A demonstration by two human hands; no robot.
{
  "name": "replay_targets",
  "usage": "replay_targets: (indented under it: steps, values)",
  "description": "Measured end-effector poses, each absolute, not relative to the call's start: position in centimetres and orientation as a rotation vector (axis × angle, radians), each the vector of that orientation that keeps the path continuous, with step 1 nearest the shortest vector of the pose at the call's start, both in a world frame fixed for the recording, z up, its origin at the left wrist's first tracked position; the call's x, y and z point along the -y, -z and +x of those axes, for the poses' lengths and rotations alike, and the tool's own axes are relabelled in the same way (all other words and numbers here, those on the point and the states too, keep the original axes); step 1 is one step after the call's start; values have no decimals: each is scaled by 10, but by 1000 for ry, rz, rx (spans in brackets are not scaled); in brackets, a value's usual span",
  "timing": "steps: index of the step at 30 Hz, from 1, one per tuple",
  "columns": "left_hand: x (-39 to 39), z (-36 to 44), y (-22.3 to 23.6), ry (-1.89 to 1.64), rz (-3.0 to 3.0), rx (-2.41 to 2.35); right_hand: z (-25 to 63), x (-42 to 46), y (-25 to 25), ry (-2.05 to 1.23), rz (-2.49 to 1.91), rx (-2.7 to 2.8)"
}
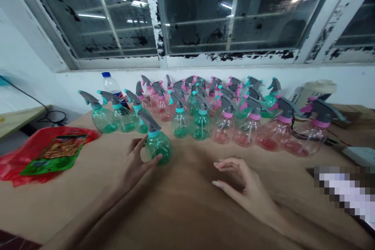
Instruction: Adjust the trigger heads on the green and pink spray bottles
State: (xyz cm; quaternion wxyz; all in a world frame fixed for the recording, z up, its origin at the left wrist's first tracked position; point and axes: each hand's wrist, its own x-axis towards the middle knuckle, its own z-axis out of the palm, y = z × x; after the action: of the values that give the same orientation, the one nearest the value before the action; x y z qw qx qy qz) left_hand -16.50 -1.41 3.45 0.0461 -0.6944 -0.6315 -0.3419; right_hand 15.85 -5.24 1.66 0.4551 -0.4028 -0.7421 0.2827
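Note:
My left hand (140, 160) is wrapped around the lower body of a green spray bottle (159, 146), which has a teal collar and a grey trigger head. That bottle stands a little in front of the others, tilted slightly. My right hand (243, 183) hovers over the table with fingers curved and apart, holding nothing. Behind both hands stand rows of clear spray bottles. Some are green with teal collars, such as the green spray bottle (201, 125) in the middle; others are pink, like the pink spray bottle (224, 129) beside it.
A red plastic bag (88, 134) with a snack packet (55, 152) lies at the left. A drink bottle (111, 84) with a blue cap stands at the back left. A pale canister (316, 90) is at the back right, near a white box (360, 156). Behind rises a window wall.

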Motion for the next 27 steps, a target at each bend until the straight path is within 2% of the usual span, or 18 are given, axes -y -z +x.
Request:
replay_targets:
  steps: [7, 16, 27]
  values:
    - [-41, -180, -40, 1124, -2064, 2018, 170, 52, -9, -438, -1184, 1957]
    - [-70, -174, -50, 1043, -1985, 2053, 194, 56, 1, -269, -1373, 2004]
    - [-85, -166, -60, 885, -1883, 1968, 204, 63, -4, -613, -1466, 2107]
